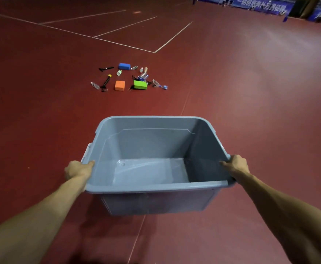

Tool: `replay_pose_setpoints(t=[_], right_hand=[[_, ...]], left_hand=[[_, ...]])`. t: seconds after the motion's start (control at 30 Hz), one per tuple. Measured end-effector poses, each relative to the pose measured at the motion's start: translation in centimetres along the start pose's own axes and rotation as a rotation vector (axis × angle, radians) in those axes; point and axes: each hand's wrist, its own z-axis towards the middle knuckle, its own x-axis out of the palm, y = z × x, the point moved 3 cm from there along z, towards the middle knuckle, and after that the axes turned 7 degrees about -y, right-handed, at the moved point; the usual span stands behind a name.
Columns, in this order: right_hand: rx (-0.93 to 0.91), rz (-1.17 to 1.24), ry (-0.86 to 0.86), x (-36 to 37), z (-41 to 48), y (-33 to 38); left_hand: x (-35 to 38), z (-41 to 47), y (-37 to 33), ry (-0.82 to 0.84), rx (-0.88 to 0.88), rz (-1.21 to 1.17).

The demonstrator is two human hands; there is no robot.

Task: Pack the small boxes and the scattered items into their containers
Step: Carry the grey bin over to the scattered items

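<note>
A large grey-blue plastic bin (152, 119) hangs in front of me above the floor, and nothing lies inside it. My left hand (78, 169) grips its left rim, thumb over the edge. My right hand (235, 165) grips the right rim the same way. Farther ahead on the red floor lie a blue box (124, 66), an orange box (120, 85) and a green box (140, 85). Around them are scattered several plastic bottles (95, 85) and black tools (105, 68).
The red sports floor carries white court lines (173, 36) beyond the pile. Blue banners (260, 5) line the far wall at the upper right. Open floor lies between the bin and the scattered items.
</note>
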Motion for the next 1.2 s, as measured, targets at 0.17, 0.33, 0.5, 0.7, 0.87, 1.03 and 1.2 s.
replay_pose_setpoints(t=[0.17, 0.33, 0.5, 0.7, 0.87, 1.03, 1.2], right_hand=[[-0.017, 0.072, 0.008, 2.7, 9.7, 8.3], [-0.072, 0.072, 0.053, 7.7, 21.5, 17.3], [-0.090, 0.049, 0.116, 11.2, 34.2, 26.6], [-0.119, 0.005, 0.088, 13.6, 45.7, 37.1], [-0.137, -0.009, 0.061, 17.6, 54.4, 45.7], [-0.120, -0.012, 0.059, 22.5, 61.5, 54.3], [-0.073, -0.015, 0.057, 25.4, 66.8, 61.9]], left_hand=[[3.1, 8.2, -7.7, -0.039, -0.009, 0.000], [8.7, 17.1, -15.1, -0.100, -0.036, 0.060], [14.9, 26.0, -23.6, -0.131, -0.065, 0.101], [20.5, 35.5, -31.9, -0.142, -0.122, 0.109], [25.6, 45.1, -36.9, -0.140, -0.133, 0.072], [29.6, 56.7, -42.5, -0.122, -0.116, 0.052], [31.8, 65.8, -49.1, -0.100, -0.118, 0.068]])
